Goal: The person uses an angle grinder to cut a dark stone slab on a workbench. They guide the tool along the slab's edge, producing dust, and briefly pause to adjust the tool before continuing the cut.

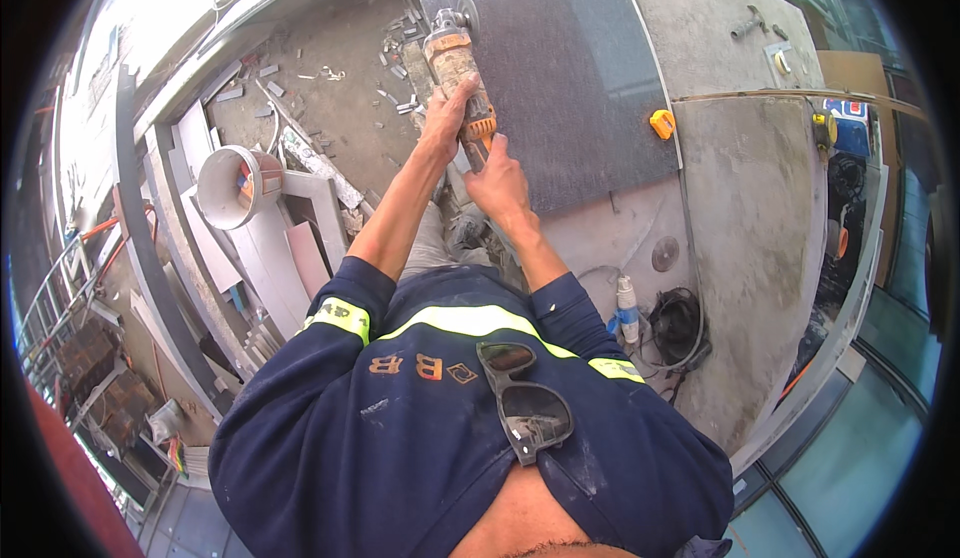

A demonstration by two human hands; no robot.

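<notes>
Both my hands are closed around a dusty yellow angle grinder (455, 62), which points away from me. My left hand (446, 114) wraps its body near the middle. Closer to me, my right hand (498, 178) grips the rear handle. The round cutting disc (467, 18) stands upright at the far end, over or against the left edge of a dark grey stone slab (575, 78); I cannot tell whether it touches. The slab lies flat on a lighter work surface (640, 220).
A yellow tape measure (662, 124) lies by the slab's right edge. Nearer me are a loose disc (665, 254), a blue-and-white plug connector (627, 310) and a black bundle (678, 324). To the left, a white bucket (222, 190) stands among board offcuts (275, 268); stone scraps litter the floor (335, 48).
</notes>
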